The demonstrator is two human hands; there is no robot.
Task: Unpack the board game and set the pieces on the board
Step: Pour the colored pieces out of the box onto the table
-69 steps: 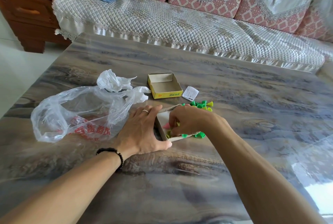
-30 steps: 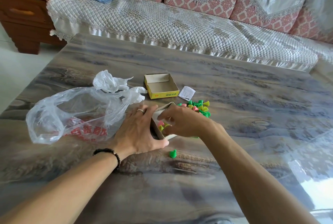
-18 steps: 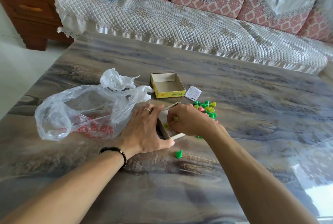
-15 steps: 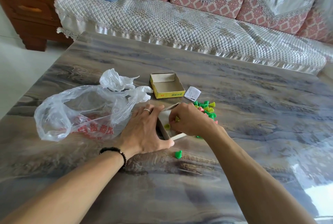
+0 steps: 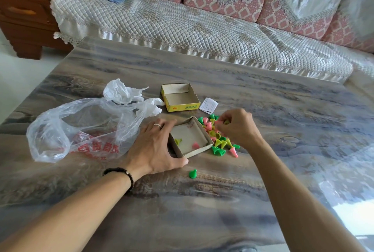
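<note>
The right hand [image 5: 238,128] hovers over the pile of pieces [image 5: 217,137], fingers curled and pinched on what looks like a yellow piece and a pink one; how firmly it holds them I cannot tell. The left hand [image 5: 153,146] lies flat and spread against the box tray [image 5: 190,137], thumb along the near wall and fingers at the far left corner, bracing rather than gripping.

Two pieces remain in the tray, a yellow one [image 5: 178,141] and a pink one [image 5: 195,145]. The pile sits at three o'clock from the tray, touching its right wall. One green piece [image 5: 192,173] lies apart at six o'clock. At twelve o'clock stands the yellow lid [image 5: 180,97], a paper slip [image 5: 208,105] just beside it. The plastic bag [image 5: 81,128] sprawls at nine o'clock.

The step in hand seems to be emptying the tray. No board shows anywhere, so next likely comes finding and unfolding it, then picking out the last two pieces.
</note>
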